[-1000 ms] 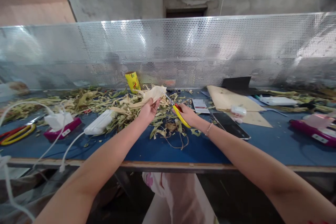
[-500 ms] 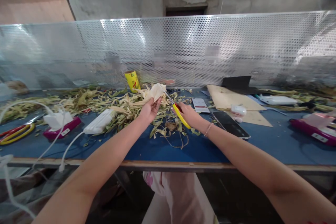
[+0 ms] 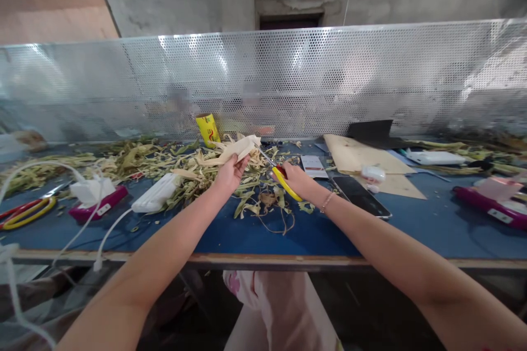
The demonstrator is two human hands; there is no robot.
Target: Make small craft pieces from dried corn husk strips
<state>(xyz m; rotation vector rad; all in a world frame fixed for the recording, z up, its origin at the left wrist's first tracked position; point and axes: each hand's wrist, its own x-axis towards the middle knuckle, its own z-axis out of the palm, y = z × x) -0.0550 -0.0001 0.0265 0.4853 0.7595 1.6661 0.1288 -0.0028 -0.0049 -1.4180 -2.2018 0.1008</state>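
Over the blue tabletop (image 3: 325, 241), two hands work close together with a small gap between them. The left hand (image 3: 231, 171) is nearly closed, with its thumb and fingers pinching a pale dry husk (image 3: 246, 146). The husk sticks up and out past the fingertips, toward the right hand (image 3: 293, 177). That hand is curled around the scissors (image 3: 288, 185) with yellow and red handles. Their metal blades point up and left, with the tips right at the husk's edge. I cannot tell how wide apart the blades are.

Under and behind the left hand is a messy heap of dry leaves (image 3: 191, 175). Just past it leans a yellow tube (image 3: 208, 130). Below the gap between the hands is a brown, stringy clump (image 3: 267, 198). Right of the right hand are a white card (image 3: 314, 166) and a dark phone (image 3: 362, 197).
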